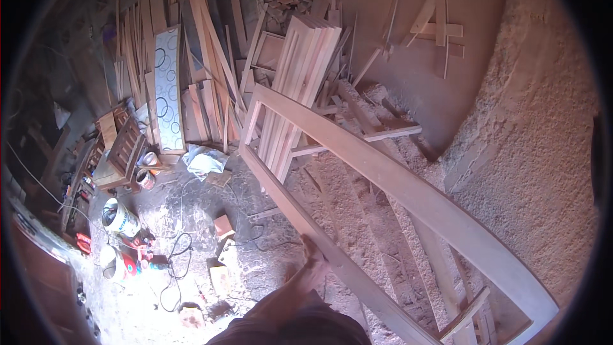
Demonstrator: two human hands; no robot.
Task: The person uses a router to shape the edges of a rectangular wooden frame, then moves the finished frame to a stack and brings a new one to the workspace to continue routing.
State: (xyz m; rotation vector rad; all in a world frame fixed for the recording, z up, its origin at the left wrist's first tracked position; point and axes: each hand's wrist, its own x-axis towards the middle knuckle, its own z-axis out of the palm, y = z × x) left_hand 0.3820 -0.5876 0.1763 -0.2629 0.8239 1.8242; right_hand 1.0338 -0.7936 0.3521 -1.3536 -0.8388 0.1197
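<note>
My left hand (pixel 313 262) is closed on the near rail of a long rectangular wooden frame (pixel 408 204), its forearm rising from the lower middle. The frame is held at a slant, running from the upper middle to the lower right, with its far end beside a stack of pale planks (pixel 300 57). A short crosspiece shows at its near end. My right hand is not in view.
Boards (pixel 198 25) and a patterned white panel (pixel 167 89) lean at the back. Buckets (pixel 118 217), red items (pixel 83 241), cables (pixel 179 249) and a cloth (pixel 204 163) lie left. Sawdust covers timbers (pixel 383 121) and the ground (pixel 530 121) at right.
</note>
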